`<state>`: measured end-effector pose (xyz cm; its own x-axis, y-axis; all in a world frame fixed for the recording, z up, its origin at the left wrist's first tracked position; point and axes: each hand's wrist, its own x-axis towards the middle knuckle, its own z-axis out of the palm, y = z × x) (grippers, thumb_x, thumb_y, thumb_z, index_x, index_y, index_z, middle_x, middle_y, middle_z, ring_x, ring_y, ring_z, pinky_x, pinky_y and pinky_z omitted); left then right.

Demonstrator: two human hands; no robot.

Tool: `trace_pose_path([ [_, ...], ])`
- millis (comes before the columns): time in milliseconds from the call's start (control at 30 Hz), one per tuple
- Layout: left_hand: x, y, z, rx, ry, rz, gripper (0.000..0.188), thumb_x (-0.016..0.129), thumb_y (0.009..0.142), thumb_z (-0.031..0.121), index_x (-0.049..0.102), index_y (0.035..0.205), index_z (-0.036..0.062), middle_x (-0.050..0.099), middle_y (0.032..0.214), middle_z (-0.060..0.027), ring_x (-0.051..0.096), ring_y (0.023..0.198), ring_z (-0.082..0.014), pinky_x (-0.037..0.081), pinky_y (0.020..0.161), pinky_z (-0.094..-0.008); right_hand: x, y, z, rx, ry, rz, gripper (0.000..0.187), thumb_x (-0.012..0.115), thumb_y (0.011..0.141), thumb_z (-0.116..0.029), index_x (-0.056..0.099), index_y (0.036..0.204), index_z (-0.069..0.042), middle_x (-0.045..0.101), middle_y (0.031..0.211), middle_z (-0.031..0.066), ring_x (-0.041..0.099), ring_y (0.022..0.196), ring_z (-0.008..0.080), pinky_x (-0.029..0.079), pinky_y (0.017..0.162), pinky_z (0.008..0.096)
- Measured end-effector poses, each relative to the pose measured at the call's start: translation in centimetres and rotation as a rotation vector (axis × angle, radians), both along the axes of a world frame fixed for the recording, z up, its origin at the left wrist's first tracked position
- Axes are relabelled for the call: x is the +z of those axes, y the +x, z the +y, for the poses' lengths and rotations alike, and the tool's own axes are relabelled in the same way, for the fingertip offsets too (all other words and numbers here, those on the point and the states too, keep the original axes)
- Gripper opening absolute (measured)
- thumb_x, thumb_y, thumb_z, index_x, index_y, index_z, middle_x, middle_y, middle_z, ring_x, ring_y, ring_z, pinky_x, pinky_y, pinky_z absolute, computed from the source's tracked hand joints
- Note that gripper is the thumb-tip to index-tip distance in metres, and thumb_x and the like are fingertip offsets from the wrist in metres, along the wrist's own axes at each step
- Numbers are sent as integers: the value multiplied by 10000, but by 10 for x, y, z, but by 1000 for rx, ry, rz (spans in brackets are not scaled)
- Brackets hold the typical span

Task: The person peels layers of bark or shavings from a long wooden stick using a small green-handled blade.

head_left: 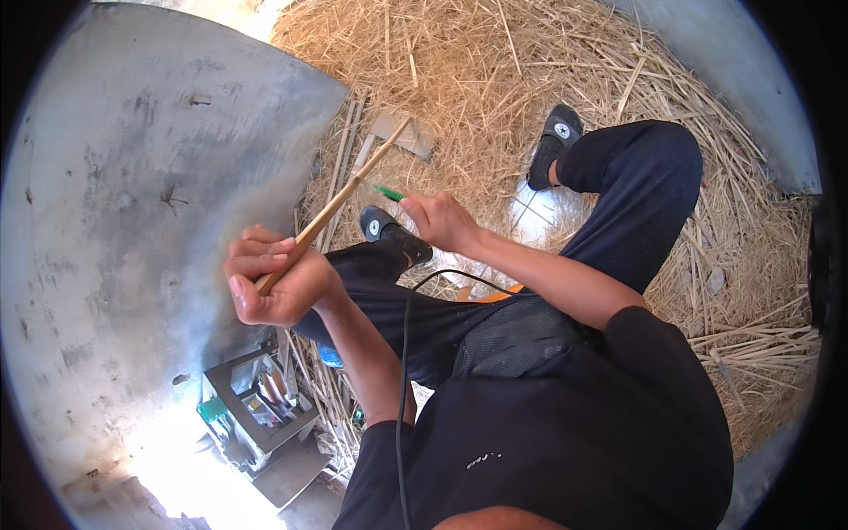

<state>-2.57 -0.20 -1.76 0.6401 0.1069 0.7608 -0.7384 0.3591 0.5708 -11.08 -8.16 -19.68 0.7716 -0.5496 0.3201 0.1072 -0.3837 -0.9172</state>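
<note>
My left hand (281,276) is closed round the lower end of a long, pale split-wood stick (340,199) that looks like bamboo. The stick slants up and away to the right, its far end above the straw-covered floor. To the right, my right hand (442,221) is closed on a small green-handled tool (389,192). That tool's narrow end points left toward the stick, and a small gap shows between them. Too little of it shows to tell its kind.
Shavings and thin strips (468,88) cover the floor ahead and right. A grey wall (159,177) stands close on the left. Low left is a small open box-like cabinet (256,424) with tools. A black cable (405,371) hangs across my front.
</note>
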Motion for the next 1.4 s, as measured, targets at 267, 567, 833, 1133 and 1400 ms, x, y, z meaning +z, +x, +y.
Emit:
trace_pose_path([
  [267,12,16,0,112,-17,9,349,375,791,253,321,474,118,268,410,-26,297,362,-131,260,415,-253,21,-3,7,98,53,78,379,401,959,-291,523,740,-7,500,530,206,517,477,370,408,477,420],
  [567,7,-5,-12,74,45,-4,356,372,794,263,320,476,112,267,411,-26,288,354,-129,266,406,-259,25,-4,8,26,28,88,427,397,964,-295,517,672,-8,482,476,173,492,394,308,391,425,415],
  [833,11,3,-9,128,13,-18,353,383,786,236,325,466,100,295,406,-34,302,352,-123,278,385,-251,30,-3,8,-32,-151,94,418,415,958,-293,510,646,-33,446,417,124,433,330,222,377,370,370],
  [1133,2,-9,-14,7,-10,-63,353,386,776,208,334,452,78,277,376,-33,271,331,-119,232,362,-244,54,-1,5,-52,-173,-59,443,328,986,-298,505,651,-67,379,421,59,389,369,154,347,374,379],
  [1400,2,-16,-19,-9,61,-37,371,364,801,251,326,467,96,278,394,-22,271,345,-118,246,393,-250,13,-7,-14,-36,10,166,430,360,980,-304,522,687,-34,412,430,92,417,368,202,358,404,399],
])
